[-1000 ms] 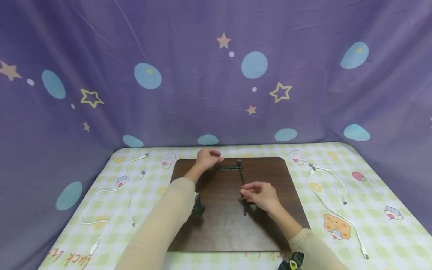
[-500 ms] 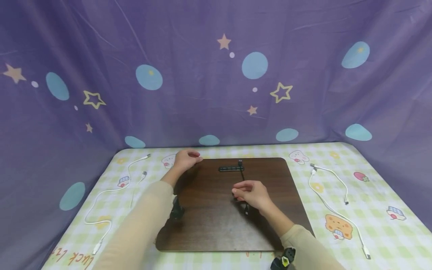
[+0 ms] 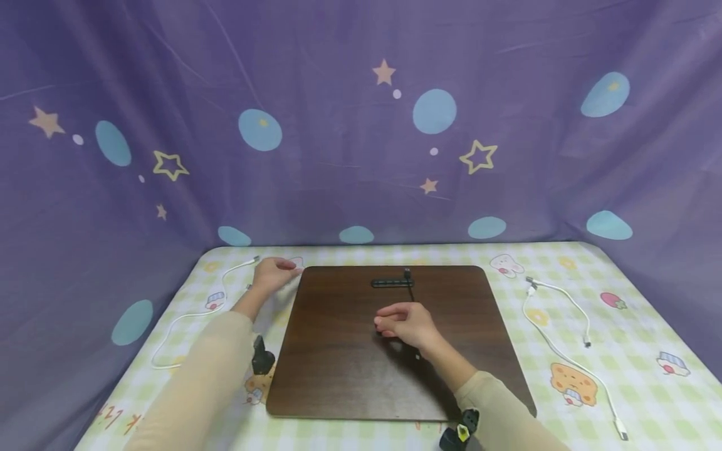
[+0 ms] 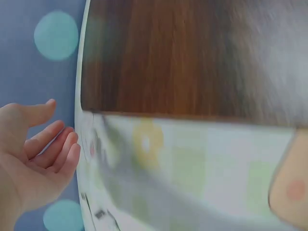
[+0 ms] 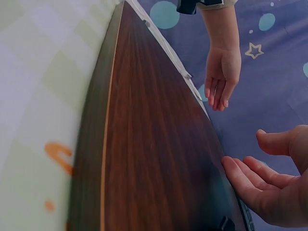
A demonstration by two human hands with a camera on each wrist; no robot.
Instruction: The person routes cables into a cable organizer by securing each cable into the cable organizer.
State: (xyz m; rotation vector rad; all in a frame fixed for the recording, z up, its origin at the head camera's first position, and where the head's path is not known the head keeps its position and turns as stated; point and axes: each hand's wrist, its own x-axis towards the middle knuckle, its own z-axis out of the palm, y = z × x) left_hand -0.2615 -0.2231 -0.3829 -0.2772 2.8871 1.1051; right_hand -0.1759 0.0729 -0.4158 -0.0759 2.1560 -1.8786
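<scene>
Backdrop: purple cloth point(image 3: 350, 156) printed with stars and blue ovals, hanging behind and to both sides of the table.
Surface: green-checked tablecloth point(image 3: 524, 300) with cartoon prints; bare cloth runs along both long sides of the board.
Board: dark brown wooden board point(image 3: 344, 363) with rounded corners, lying flat at the centre, its near half uncovered.
Black cable: thin black cable point(image 3: 410, 292) lying on the board, running from the clip strip toward the right hand, its near end just past that hand.
Clip strip: black cable holder point(image 3: 392, 283) near the board's far edge, the cable's plug at its right end.
Right hand point(image 3: 405, 322): resting on the board over the cable, fingers relaxed and slightly bent, gripping nothing.
Left hand point(image 3: 272, 274): off the board at its far left corner, fingers loose, holding nothing, beside the left white cables point(image 3: 225, 282).
Right side: white cables point(image 3: 555, 341) lying loose, well apart from the board.
</scene>
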